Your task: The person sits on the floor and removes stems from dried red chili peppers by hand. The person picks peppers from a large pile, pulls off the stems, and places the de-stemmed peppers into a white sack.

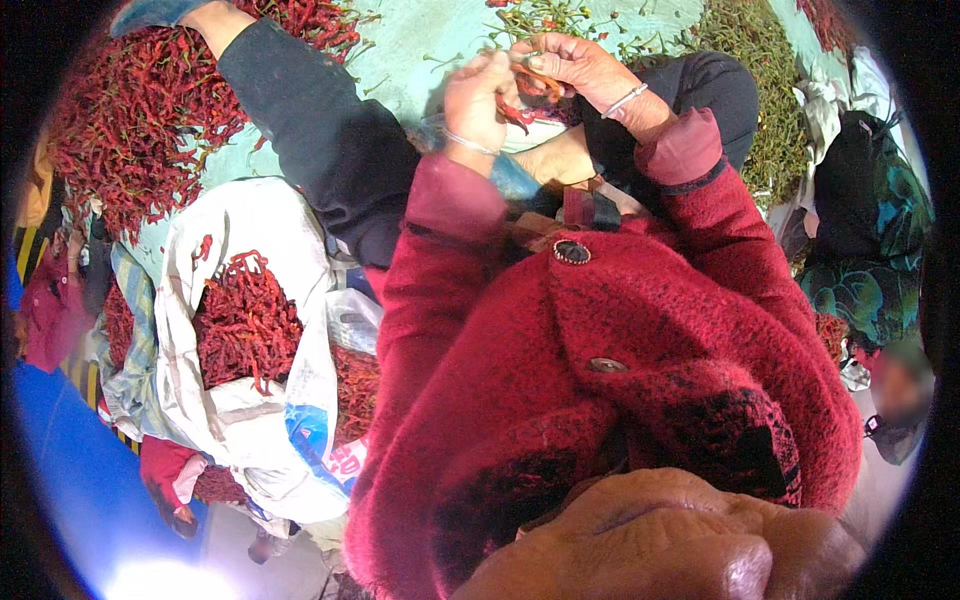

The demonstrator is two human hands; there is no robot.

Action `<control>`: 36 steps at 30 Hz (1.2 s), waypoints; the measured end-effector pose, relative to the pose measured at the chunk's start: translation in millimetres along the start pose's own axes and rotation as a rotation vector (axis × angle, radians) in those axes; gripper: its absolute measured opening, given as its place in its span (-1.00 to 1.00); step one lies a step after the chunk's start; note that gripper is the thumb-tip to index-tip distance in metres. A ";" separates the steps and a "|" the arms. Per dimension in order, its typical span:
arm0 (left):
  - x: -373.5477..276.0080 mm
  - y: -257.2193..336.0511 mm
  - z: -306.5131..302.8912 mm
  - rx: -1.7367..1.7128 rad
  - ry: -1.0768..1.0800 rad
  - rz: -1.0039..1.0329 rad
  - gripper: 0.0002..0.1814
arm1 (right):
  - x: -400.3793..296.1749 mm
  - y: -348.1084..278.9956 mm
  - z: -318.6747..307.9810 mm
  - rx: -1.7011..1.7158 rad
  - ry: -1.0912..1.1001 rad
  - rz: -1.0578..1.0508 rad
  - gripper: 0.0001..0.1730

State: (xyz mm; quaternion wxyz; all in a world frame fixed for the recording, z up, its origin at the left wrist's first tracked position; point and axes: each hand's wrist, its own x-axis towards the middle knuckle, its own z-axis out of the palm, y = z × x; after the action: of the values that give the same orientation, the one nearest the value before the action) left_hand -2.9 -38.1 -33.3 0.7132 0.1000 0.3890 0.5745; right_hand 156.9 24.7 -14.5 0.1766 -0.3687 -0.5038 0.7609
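Both my hands meet near the top centre, above my folded leg. My left hand [592, 75], with a bangle at its wrist, pinches orange-red dried chillies [541, 81] between thumb and fingers. Close beside it my right hand [480, 97] is closed, with a red dried chilli [514, 114] sticking out of its lower side. Just beyond the hands, green chilli stems [536, 21] lie scattered on the pale green sheet [420, 30]. What lies inside my closed fingers is partly hidden.
A large heap of red chillies [142, 112] lies at the left, a heap of green stems [757, 97] at the right. A white woven sack [240, 202] holding red chillies [247, 322] stands at my right side. Other people [52, 315] sit at both edges of view.
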 end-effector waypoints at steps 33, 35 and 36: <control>-23.6 6.8 7.9 0.761 0.118 0.142 -0.87 | -9.4 2.0 28.7 -0.431 0.361 -0.388 -0.72; -15.1 -10.8 -7.0 1.055 0.078 0.368 -0.88 | -10.3 3.3 31.1 -0.543 0.322 -0.426 -0.80; -17.8 -9.6 -5.8 1.225 0.039 0.474 -0.88 | -13.5 5.1 29.1 -0.468 0.306 -0.368 -0.83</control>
State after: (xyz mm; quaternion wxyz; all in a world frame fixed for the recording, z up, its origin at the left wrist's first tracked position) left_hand -0.3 -59.0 -35.1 0.3744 0.5606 0.6259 0.3923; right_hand 144.9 -4.7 -7.6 0.2952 -0.4121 -0.6907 0.5157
